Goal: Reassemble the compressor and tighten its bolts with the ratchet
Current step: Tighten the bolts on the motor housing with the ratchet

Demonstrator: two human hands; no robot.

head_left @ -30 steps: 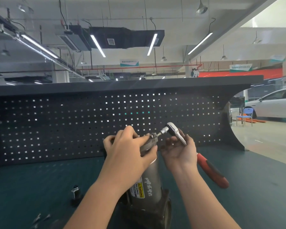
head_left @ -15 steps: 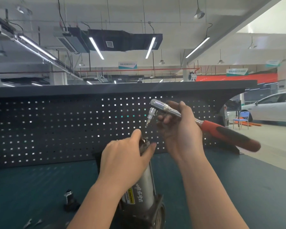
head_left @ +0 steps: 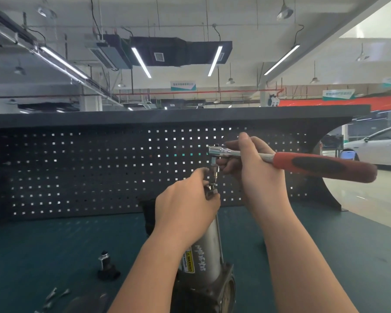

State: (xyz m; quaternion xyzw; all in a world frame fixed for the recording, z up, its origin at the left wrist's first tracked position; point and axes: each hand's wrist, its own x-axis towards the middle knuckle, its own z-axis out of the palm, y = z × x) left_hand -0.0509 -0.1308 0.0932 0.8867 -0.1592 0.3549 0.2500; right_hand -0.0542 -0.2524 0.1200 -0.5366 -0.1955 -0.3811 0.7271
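Chrome catches the light right at the fingers: the right hand has its fingers curled round the ratchet just behind the head, thumb laid over the top of the shaft, index stretched along the far side. Out past the knuckles to the right runs the red and black grip, level and pointing away from the body. Straight below the fingertips hangs the socket, nose down, its tip right at the top of the compressor.

Left hand now: fingers wrapped over the upper end of that compressor, thumb and forefinger pinched in close either side of the spot where the socket comes down. Whether the socket is actually seated on a bolt I cannot tell; the fingertips cover it.

Below the left palm the silver cylinder drops towards the viewer, tilted, with a yellow warning label and handwriting on its side, ending in a dark square flange at the bottom edge of view. It stands on the green desk.

Off to the left of the left forearm, well apart from it, sits a small black and silver fitting, upright. Nearer the lower corner lie a few small metal pieces.

Beyond both hands rises the dark pegboard, and far right, a white car.
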